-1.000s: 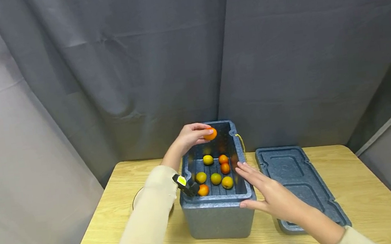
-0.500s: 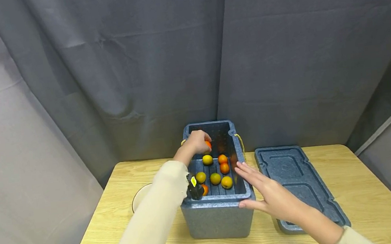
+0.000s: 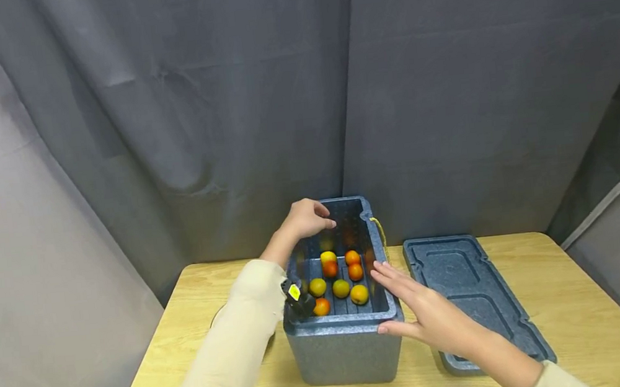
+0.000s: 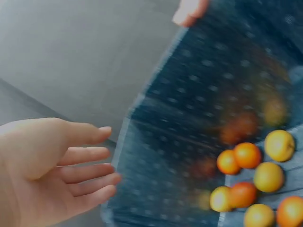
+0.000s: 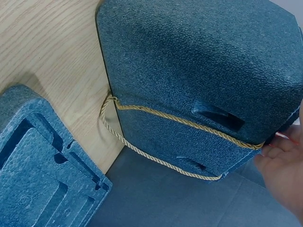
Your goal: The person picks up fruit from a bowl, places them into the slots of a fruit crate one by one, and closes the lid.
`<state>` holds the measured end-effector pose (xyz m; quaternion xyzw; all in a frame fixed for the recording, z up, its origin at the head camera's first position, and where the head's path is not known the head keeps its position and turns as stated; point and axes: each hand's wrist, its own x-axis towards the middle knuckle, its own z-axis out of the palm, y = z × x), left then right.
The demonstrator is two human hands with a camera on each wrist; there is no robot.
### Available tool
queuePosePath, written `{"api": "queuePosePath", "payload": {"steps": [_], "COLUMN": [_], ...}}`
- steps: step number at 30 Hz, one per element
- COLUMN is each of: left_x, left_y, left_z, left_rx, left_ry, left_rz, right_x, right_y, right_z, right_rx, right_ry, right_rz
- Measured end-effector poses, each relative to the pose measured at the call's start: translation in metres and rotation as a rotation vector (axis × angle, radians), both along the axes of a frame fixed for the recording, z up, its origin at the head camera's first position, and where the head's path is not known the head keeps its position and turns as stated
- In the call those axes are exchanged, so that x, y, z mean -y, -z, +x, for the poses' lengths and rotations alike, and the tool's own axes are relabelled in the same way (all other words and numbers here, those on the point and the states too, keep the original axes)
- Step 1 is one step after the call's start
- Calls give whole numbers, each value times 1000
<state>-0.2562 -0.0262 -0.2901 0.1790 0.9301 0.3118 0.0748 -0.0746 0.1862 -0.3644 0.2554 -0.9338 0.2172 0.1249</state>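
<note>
A deep blue-grey foam box stands lidless on the table. On its floor lie several small round fruits, some orange like mandarins, others yellow-green. My left hand hovers over the far left part of the box, holding nothing; the left wrist view shows its fingers spread loosely beside the box wall. An orange fruit sits against a yellow one below that hand. With straight fingers, my right hand rests at the box's right rim, thumb near the front corner.
The box's lid lies on the wooden table to the right. A yellow rope hangs along the box's right side. Left of the box, my left sleeve partly covers a round dish. Grey curtains enclose the table.
My left hand lowered an orange fruit into the box, let it go beside the yellow fruit, and rose back up with nothing in it. My right hand has stayed at the rim.
</note>
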Motion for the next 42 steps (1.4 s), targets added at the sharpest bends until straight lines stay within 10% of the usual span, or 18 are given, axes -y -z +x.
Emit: {"api": "queuePosePath", "payload": {"steps": [7, 13, 27, 42], "left_x": [41, 89, 175, 202], "left_y": [-24, -22, 65, 131], "left_z": [10, 18, 31, 63], "left_rx": [-8, -42, 48, 151], "left_ry": [36, 37, -79, -116], "left_rz": [89, 188, 272, 112], "right_x": [6, 11, 19, 23], "right_y": [3, 3, 0, -4], "right_z": [-3, -4, -1, 3], "right_rx": [-17, -16, -10, 4], "right_ry": [-15, -29, -37, -39], "right_rz": [-7, -11, -12, -25]}}
